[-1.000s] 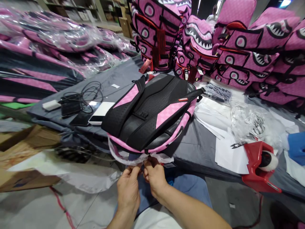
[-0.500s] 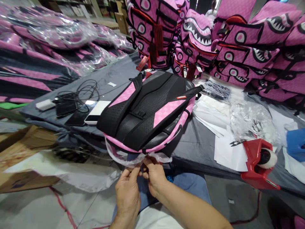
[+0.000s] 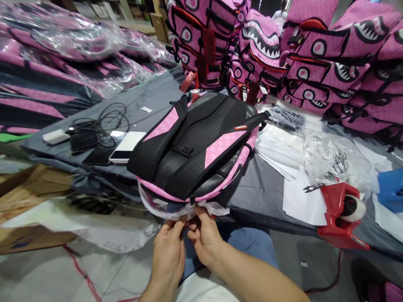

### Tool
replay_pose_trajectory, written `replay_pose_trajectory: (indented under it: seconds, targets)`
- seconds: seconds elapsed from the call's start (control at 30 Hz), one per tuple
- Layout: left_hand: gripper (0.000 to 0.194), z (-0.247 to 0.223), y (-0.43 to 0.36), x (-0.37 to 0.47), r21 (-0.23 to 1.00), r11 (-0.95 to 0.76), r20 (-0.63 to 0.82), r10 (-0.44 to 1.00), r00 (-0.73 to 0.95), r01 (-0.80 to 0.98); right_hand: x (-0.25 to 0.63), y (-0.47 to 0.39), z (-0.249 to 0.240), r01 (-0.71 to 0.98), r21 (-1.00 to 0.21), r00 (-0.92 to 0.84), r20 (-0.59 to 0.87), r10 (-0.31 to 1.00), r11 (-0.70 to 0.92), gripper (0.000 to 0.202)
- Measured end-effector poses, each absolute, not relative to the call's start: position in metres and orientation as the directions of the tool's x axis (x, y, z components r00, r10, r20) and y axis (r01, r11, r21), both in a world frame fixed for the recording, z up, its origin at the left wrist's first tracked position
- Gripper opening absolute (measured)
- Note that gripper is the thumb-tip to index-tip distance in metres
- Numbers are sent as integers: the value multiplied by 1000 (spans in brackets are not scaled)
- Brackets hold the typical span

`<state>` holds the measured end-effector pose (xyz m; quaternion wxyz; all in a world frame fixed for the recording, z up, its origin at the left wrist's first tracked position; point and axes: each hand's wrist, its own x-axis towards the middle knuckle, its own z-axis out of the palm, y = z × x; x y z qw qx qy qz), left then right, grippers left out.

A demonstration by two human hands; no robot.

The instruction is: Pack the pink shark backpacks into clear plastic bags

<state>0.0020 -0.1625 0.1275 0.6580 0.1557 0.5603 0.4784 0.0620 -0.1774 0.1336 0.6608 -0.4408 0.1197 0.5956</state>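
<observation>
A pink and black backpack [image 3: 192, 147] lies on the table with its straps and padded back facing up, its near end at the table's front edge. Just below that end hangs a clear plastic bag [image 3: 153, 209], partly tucked under the backpack. My left hand [image 3: 170, 245] pinches the bag's edge between thumb and fingers. Close beside it, my right hand [image 3: 204, 233] is closed on the same edge, its thumb pointing up towards the backpack. The fingertips partly hide the plastic between them.
Pink shark-mouth backpacks [image 3: 261, 46] are stacked behind; plastic-wrapped ones [image 3: 63, 37] lie at left. On the table are a white box-shaped device [image 3: 128, 147], cables [image 3: 115, 117], white papers [image 3: 302, 201], snips [image 3: 311, 188] and a red tape dispenser [image 3: 335, 209]. A cardboard box [image 3: 34, 188] stands left.
Both hands stay at the plastic bag's edge, with only slight finger movement. The backpack has not moved on the table; the view has shifted a little.
</observation>
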Motion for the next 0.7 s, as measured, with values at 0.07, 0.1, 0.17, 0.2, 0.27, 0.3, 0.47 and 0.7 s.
replay_pose_trajectory:
  seconds: [0.07,0.1,0.17,0.2,0.27,0.3,0.47,0.7]
  targets:
    - [48,128,-164,2,747,481,-582,807,-101,-460,62,-174,133,-891,-445,275,-686,674,-89,51]
    - [48,129,-165,2,747,482,-582,807,-101,-458,61,-173,133,-883,-464,305,-671,675,-62,51]
    - [50,129,-167,3,747,490,-585,805,-94,-449,58,-173,133,-860,-511,374,-629,681,-1,49]
    - [51,129,-167,3,747,494,-587,804,-93,-445,56,-174,133,-848,-530,401,-612,681,23,48]
    - [51,127,-168,4,742,502,-596,798,-94,-444,55,-177,134,-834,-551,432,-604,670,41,48]
    - [49,126,-169,4,739,504,-599,795,-94,-448,55,-179,135,-833,-552,436,-612,660,38,48]
    - [42,119,-171,6,758,486,-568,820,-75,-434,61,-189,135,-859,-512,416,-665,620,27,50]
    - [52,123,-177,5,738,531,-592,806,-22,-415,63,-196,134,-900,-436,346,-695,630,12,60]
